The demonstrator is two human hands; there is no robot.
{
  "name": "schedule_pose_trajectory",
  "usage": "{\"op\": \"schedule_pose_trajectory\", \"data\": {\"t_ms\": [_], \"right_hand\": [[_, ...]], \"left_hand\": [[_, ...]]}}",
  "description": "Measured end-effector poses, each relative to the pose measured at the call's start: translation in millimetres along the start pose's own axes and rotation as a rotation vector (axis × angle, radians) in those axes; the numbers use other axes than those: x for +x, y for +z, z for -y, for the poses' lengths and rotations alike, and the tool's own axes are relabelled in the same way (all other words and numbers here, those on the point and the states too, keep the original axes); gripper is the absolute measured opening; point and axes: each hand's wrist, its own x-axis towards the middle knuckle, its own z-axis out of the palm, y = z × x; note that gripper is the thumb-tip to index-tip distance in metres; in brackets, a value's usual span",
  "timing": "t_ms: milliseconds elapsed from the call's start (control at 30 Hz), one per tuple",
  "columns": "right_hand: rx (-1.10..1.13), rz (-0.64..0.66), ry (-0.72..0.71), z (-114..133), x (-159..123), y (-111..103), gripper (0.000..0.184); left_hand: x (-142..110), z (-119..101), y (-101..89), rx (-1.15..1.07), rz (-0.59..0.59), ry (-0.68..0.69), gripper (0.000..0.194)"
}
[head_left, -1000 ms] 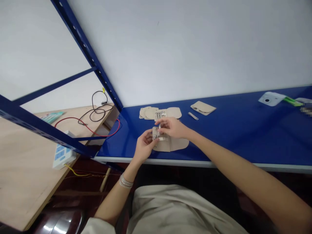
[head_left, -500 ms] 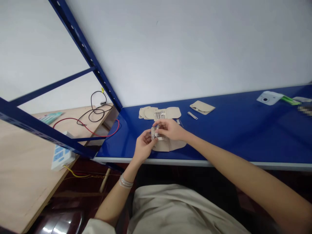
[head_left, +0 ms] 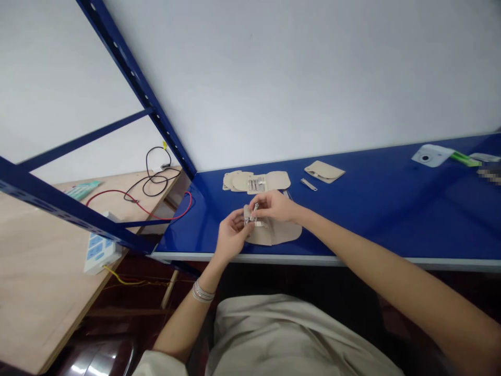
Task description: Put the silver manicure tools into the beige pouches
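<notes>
An open beige manicure case [head_left: 286, 233] lies near the front edge of the blue table, its flap spread to the right. My left hand [head_left: 231, 235] is closed on the case's left part, thumb on top and fingers curled round the edge. Between thumb and fingertips, my right hand [head_left: 274, 205] pinches a small metal manicure tool [head_left: 255, 207] just above the case; its exact kind is too small to tell. A pale strap [head_left: 259, 224] shows across the case. Behind my hands lies another open manicure case [head_left: 278, 180] with several metal tools in it.
Flat beige cases [head_left: 231, 180] overlap at the back left. A closed beige case [head_left: 325, 171] and a nail clipper [head_left: 309, 184] lie further right. A white camera-like object [head_left: 430, 155] is at the far right. A blue shelf post [head_left: 133, 78] and a power strip [head_left: 100, 250] are left.
My right hand has lifted slightly, and the metal tool in its pinch now shows more plainly, tilted upward. My left hand keeps its hold on the case.
</notes>
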Motion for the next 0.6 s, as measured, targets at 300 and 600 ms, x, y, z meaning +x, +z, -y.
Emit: {"op": "schedule_pose_trajectory", "data": {"t_ms": [300,600], "right_hand": [[-0.303,0.039,-0.035,7,-4,-12,0.023],[-0.496,0.077,-0.196,13,-8,-6,0.011]], "left_hand": [[2,-2,-0.8,-0.019,0.03,-0.016,0.051],[2,-1,-5.6,-0.058,0.102,-0.071,0.049]]}}
